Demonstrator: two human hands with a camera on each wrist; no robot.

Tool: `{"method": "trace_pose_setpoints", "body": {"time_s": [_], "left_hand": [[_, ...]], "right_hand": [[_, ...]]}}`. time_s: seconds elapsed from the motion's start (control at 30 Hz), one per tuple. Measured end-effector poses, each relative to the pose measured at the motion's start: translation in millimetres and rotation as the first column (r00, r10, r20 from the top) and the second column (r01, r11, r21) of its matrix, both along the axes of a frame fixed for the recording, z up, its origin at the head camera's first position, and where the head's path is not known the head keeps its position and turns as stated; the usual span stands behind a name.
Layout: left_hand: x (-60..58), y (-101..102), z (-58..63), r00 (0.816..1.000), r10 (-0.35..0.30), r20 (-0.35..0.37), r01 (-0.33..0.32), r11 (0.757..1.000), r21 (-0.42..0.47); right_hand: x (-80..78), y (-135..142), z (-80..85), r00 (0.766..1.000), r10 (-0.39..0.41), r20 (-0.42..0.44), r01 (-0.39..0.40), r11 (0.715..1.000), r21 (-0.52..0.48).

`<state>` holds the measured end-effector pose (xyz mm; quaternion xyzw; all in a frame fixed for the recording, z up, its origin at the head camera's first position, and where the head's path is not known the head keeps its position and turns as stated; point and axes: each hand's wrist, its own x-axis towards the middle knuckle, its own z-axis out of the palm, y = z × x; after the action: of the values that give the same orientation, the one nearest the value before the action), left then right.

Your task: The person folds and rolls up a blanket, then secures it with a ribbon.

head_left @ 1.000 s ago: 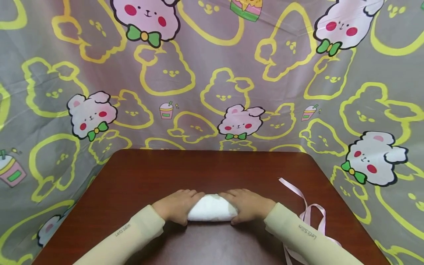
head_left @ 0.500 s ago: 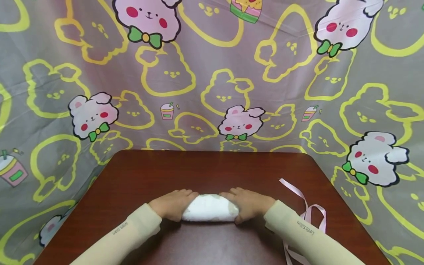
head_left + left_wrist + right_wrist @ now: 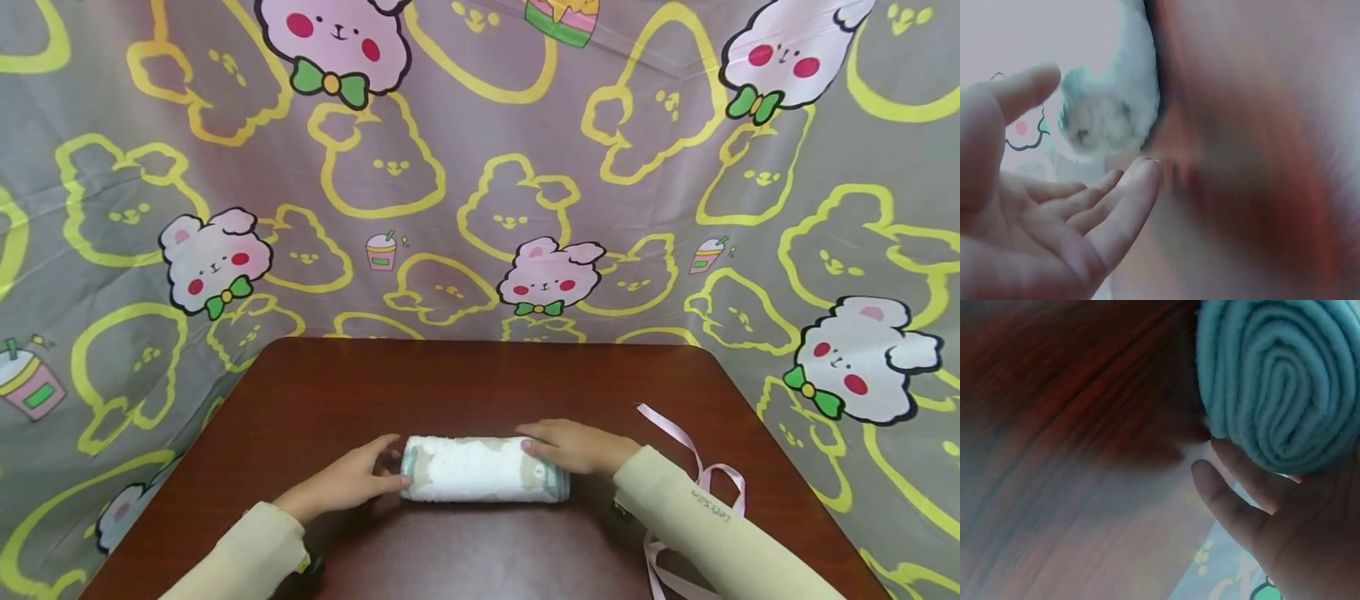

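Observation:
A rolled-up towel point(image 3: 472, 471), white with beige patches and blue-green ends, lies crosswise on the brown table. My left hand point(image 3: 341, 482) is at its left end, thumb and fingers spread apart. In the left wrist view, that hand point(image 3: 1066, 219) has loosely bent fingers beside the fluffy end of the towel point(image 3: 1110, 119), with nothing in the palm. My right hand point(image 3: 577, 446) rests on the top right part of the roll with fingers extended. The right wrist view shows the spiral end of the towel point(image 3: 1285, 394), with the fingers of the right hand point(image 3: 1260, 512) along its far side.
A pink ribbon point(image 3: 678, 429) lies loosely looped on the right side of the table point(image 3: 480, 379), partly hidden under the right sleeve. A grey cloth curtain point(image 3: 450, 125) printed with rabbits hangs behind and along both sides.
Both hands gripped the roll's ends earlier. The left hand has since moved off to the left and spread, while the right has shifted slightly right. More of the towel's ends shows.

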<state>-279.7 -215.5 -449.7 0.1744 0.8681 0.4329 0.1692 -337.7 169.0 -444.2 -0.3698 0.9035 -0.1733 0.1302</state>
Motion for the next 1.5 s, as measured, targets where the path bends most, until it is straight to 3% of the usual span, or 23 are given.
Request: {"method": "trace_pose_setpoints", "body": {"time_s": [0.1,0.23,0.37,0.5,0.73,1.03,1.33,1.5], "left_hand": [[5.8,2,1.0,0.99,0.075,0.122,-0.089,0.989,0.116],[11.9,8,0.9,0.955,0.136,0.264,-0.18,0.972,0.15],[14.8,16,-4.7,0.909,0.136,0.395,-0.223,0.958,0.182],[12.9,25,-10.4,0.867,0.12,0.483,-0.269,0.93,0.251],[1.3,33,-13.7,0.861,0.156,0.484,-0.326,0.9,0.29],[-29.6,30,-18.7,0.853,0.159,0.496,-0.35,0.881,0.32],[-64.1,28,-24.8,0.842,0.28,0.461,-0.446,0.843,0.302],[-80.5,31,-27.6,0.843,0.33,0.425,-0.47,0.836,0.284]], "right_hand": [[-7.8,4,0.2,0.999,-0.018,0.039,0.019,1.0,-0.02],[-19.7,6,2.7,0.986,-0.025,0.162,0.033,0.998,-0.046],[-29.9,6,7.6,0.956,-0.007,0.292,0.027,0.997,-0.066],[-33.7,8,9.9,0.931,-0.015,0.364,0.038,0.998,-0.056],[-31.4,8,9.9,0.926,-0.009,0.377,0.048,0.994,-0.095],[-26.0,10,2.4,0.935,0.004,0.355,0.055,0.986,-0.157],[-15.9,-1,-3.0,0.947,-0.018,0.32,0.077,0.982,-0.173],[-10.4,-9,-9.2,0.948,-0.063,0.313,0.118,0.98,-0.16]]}}
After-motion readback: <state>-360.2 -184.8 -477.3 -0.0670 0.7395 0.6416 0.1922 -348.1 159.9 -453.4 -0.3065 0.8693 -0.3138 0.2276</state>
